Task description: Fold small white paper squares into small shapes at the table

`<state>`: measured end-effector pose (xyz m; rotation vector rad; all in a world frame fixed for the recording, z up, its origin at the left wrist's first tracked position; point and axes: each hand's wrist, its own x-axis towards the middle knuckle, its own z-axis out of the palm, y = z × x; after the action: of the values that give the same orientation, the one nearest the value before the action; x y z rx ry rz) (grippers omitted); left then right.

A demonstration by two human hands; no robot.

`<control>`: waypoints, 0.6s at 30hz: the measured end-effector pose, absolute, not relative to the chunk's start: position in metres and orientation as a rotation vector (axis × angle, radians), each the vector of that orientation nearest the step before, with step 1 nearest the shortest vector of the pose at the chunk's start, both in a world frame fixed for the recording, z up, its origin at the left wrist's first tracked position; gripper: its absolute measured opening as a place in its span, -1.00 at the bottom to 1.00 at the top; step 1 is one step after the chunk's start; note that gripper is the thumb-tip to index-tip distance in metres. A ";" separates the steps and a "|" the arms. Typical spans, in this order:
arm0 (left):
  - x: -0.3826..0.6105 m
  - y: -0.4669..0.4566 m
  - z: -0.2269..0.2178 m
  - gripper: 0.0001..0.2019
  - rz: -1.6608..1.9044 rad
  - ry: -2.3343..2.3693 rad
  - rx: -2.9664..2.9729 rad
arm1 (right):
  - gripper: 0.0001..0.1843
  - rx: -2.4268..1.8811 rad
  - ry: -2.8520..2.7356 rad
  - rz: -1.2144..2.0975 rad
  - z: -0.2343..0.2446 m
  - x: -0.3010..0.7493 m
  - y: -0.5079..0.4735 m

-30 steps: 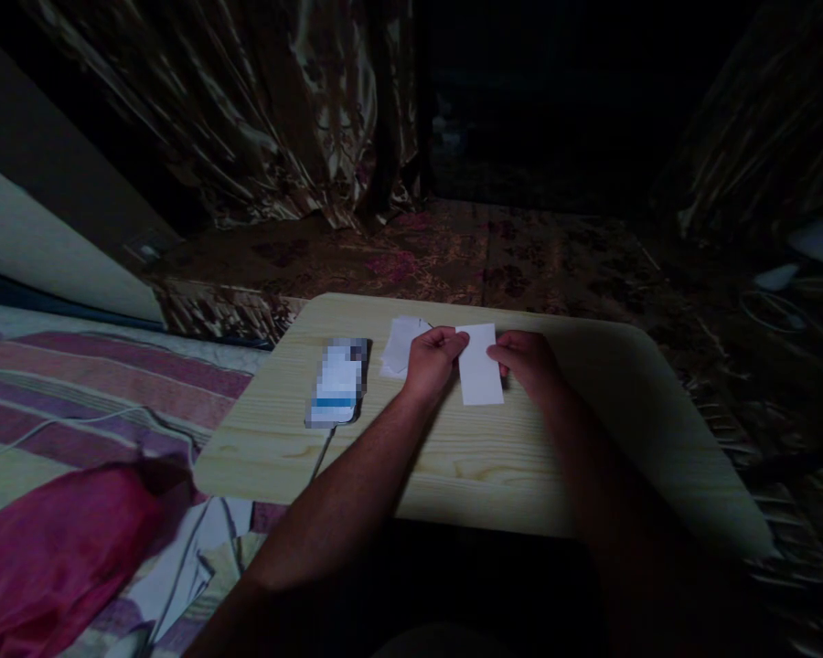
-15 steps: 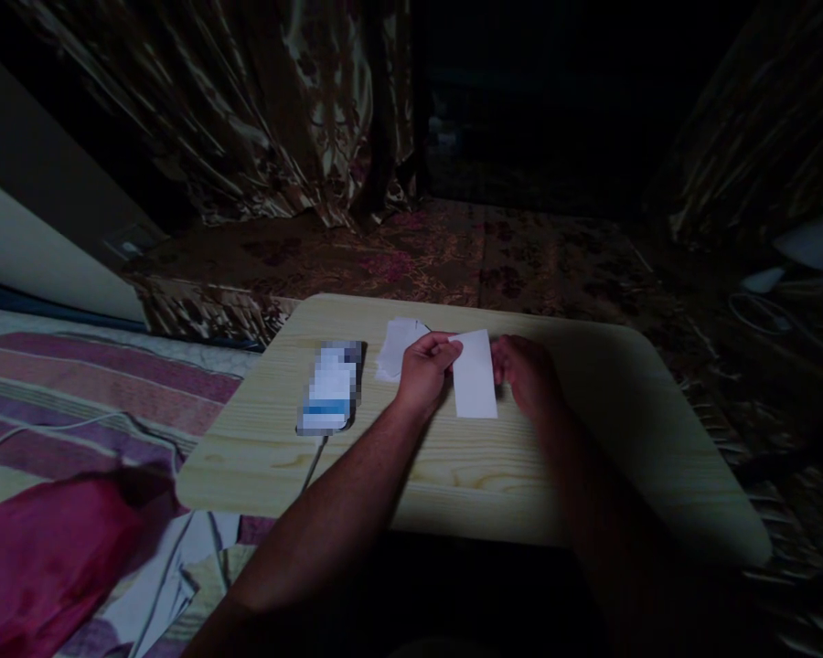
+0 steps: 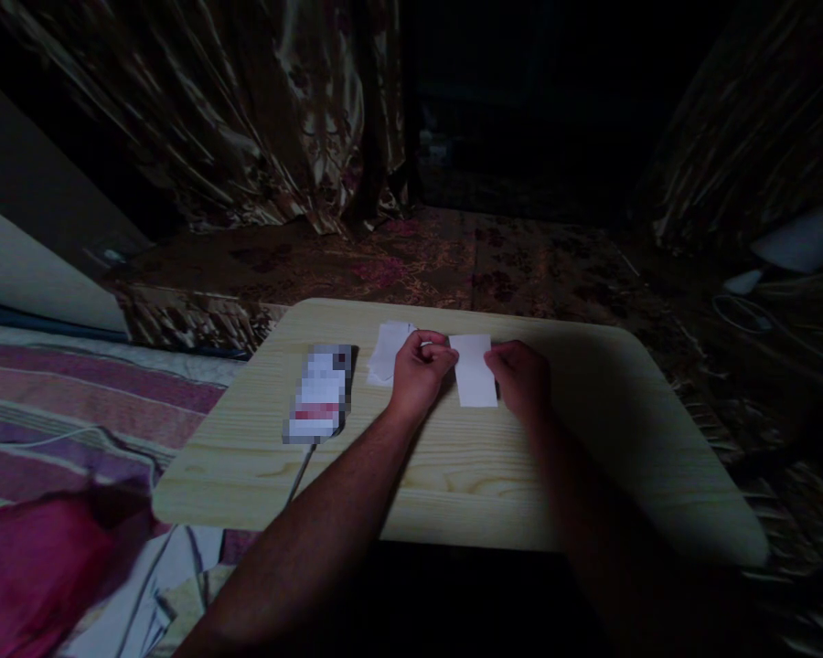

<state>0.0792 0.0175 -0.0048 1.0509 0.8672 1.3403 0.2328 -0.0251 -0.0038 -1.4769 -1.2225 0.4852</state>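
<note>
A small white rectangular sheet of paper (image 3: 476, 372) is held up over the wooden table (image 3: 453, 489). My left hand (image 3: 420, 370) pinches its left edge between thumb and fingers. At the opposite edge, my right hand (image 3: 521, 373) grips the paper with thumb and bent fingers. Behind and left of my left hand lies a small pile of white papers (image 3: 386, 352), partly covered by that hand. Farther left on the tabletop is a phone (image 3: 319, 393) with a blurred screen and a cable (image 3: 300, 477) running from its near end.
A striped bed (image 3: 89, 402) with a red cloth or bag (image 3: 37, 567) and white papers (image 3: 133, 594) borders the table's left side. Patterned curtains (image 3: 302, 110) hang behind a cloth-covered ledge (image 3: 384, 260). A white lamp-like object (image 3: 802, 242) stands at the far right.
My right hand has closed on the paper's right edge, where it was apart from it before. The paper sits a little straighter. The coloured band on the phone screen went from blue to red.
</note>
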 end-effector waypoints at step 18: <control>0.082 0.003 -0.003 -0.86 1.371 0.919 1.494 | -0.70 -1.274 -1.245 0.824 0.007 0.241 -0.032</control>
<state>0.0822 0.0025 -0.0027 1.4943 0.9194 1.3707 0.2407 -0.0324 0.0065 -1.2742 -1.2451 0.8237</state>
